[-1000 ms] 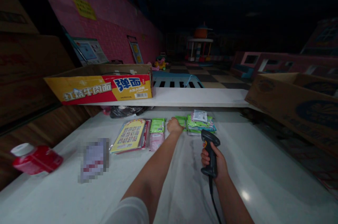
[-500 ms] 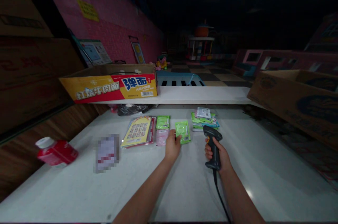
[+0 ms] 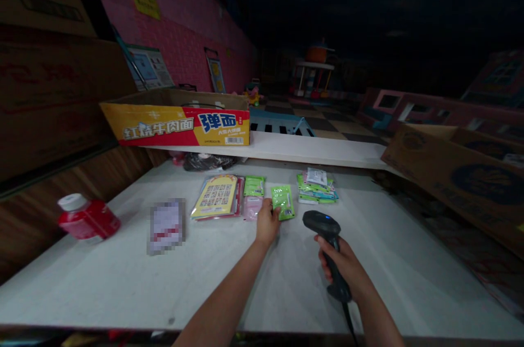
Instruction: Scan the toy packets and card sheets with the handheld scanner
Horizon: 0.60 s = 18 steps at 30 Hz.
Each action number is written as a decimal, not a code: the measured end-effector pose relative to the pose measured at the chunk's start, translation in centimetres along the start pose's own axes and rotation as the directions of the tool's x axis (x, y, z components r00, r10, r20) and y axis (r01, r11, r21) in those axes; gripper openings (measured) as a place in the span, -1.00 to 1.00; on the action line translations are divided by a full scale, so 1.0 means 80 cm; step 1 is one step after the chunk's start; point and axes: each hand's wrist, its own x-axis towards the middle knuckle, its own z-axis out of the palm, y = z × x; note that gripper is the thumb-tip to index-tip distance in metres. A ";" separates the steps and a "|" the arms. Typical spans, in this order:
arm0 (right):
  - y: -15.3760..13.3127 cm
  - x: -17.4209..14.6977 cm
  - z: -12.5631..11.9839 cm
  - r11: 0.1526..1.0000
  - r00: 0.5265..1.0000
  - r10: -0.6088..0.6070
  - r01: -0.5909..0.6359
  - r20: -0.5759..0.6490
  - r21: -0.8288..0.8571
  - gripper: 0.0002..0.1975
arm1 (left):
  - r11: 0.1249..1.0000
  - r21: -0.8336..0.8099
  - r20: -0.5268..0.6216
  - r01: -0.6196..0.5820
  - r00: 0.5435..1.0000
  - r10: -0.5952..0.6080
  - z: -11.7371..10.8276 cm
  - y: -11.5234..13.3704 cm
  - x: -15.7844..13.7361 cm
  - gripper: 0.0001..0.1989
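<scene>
My left hand [image 3: 268, 222] is closed on the lower left edge of a green packet [image 3: 282, 202], which rests on the white counter [image 3: 196, 276]. In my right hand [image 3: 346, 265] is a black barcode scanner [image 3: 323, 224], its head tilted toward the packet and a small blue light showing on top. Its cable runs down off the near edge. Just left of my left hand lie a pink packet [image 3: 252, 208] and another green packet [image 3: 254, 185]. Behind the scanner sits a pile of green and white packets [image 3: 317, 189].
A stack of yellow and red printed sheets [image 3: 216, 197] lies left of the packets. Further left are a blurred-out card [image 3: 166, 227] and a red bottle with a white cap [image 3: 88, 220]. A noodle carton [image 3: 180, 126] stands on the raised ledge [image 3: 315, 148]; another carton [image 3: 442, 167] is at right.
My right hand has drawn the scanner nearer and turned its head leftward; a blue light now shows on it. My left hand stays at the green packet. The view has shifted slightly.
</scene>
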 end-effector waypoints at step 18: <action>-0.009 0.018 -0.014 0.982 0.997 0.047 -0.056 0.055 0.183 -0.58 | 0.999 -0.049 0.000 -0.022 1.000 0.022 0.002 0.002 -0.003 -0.88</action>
